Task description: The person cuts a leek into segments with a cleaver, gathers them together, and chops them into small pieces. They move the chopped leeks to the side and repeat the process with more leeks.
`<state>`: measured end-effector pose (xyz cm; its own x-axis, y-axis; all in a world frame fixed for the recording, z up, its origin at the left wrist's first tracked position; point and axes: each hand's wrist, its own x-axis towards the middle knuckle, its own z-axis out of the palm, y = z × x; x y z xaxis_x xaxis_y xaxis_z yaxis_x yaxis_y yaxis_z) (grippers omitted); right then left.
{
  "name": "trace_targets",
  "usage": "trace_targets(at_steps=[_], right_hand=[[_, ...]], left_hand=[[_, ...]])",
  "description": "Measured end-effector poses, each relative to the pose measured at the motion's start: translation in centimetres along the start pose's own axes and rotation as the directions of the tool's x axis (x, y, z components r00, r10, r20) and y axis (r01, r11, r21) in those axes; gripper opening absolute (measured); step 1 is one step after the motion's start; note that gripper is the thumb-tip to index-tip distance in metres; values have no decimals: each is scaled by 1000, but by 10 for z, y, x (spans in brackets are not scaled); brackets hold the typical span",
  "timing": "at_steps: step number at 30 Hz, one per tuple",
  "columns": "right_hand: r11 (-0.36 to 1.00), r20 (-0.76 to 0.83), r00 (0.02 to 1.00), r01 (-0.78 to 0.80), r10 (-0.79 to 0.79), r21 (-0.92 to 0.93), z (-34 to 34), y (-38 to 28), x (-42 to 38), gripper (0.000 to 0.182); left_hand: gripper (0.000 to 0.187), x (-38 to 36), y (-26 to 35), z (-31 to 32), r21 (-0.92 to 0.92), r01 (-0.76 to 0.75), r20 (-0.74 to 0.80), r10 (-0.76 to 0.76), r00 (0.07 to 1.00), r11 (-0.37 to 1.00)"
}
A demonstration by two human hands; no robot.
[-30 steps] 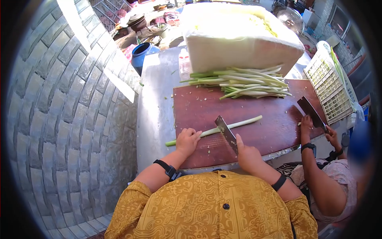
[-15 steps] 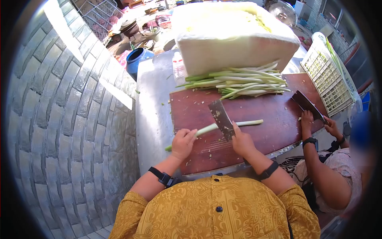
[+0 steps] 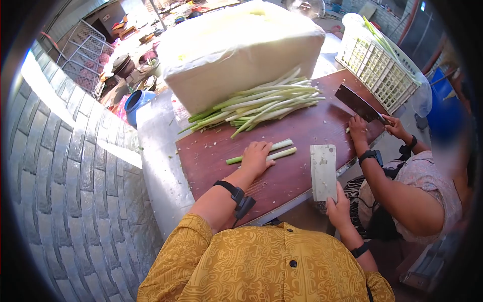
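Two lengths of green onion [image 3: 283, 153] lie side by side on the dark red board [image 3: 211, 151]. Over them rests my left hand [image 3: 255, 158], its fingers closed round the stalks. My right hand [image 3: 339, 207] grips the handle of a cleaver [image 3: 323, 171], whose broad blade stands at the board's front edge, to the right of the stalks and apart from them. Behind my left hand a pile of green onions [image 3: 266, 103] lies along the back of the board.
A large white foam box [image 3: 241, 65] stands behind the pile. At right a co-worker's hands [image 3: 358, 130] are at another cleaver [image 3: 359, 103], near a white plastic crate [image 3: 377, 65]. A blue barrel [image 3: 138, 103] and a brick wall [image 3: 90, 191] are at left.
The single long stalk is now two shorter pieces under my left hand. My right hand has drawn the cleaver off the onion, toward the front right. The view has shifted rightward.
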<state>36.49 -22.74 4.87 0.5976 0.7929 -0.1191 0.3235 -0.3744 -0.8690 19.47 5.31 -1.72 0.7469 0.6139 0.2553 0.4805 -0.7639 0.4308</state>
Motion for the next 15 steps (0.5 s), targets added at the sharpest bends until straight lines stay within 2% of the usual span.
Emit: trace_targets(at_steps=[2,5,8,11,15], right_hand=[[1000,-46,999,3,-2,21,-4,8,-6,57],[999,-54,999,6,-3,52,-6,9,-9,58],[999,-17,1000,26,-25,45,-2,9,0,58],[998,35,998,43,-44,46,9,4,14,58],[995,97,993,57,-66,87,26,-3,27,58]], left_hand=[[45,-4,4,-1,40,-12,-21,13,1000,999],[41,-14,-11,10,0,-76,-71,75,995,997],[38,-33,-12,-7,-9,-17,54,17,998,1000],[40,-66,-22,-33,-5,-61,127,61,990,998],[41,-102,-31,-58,-49,-50,121,56,991,998]])
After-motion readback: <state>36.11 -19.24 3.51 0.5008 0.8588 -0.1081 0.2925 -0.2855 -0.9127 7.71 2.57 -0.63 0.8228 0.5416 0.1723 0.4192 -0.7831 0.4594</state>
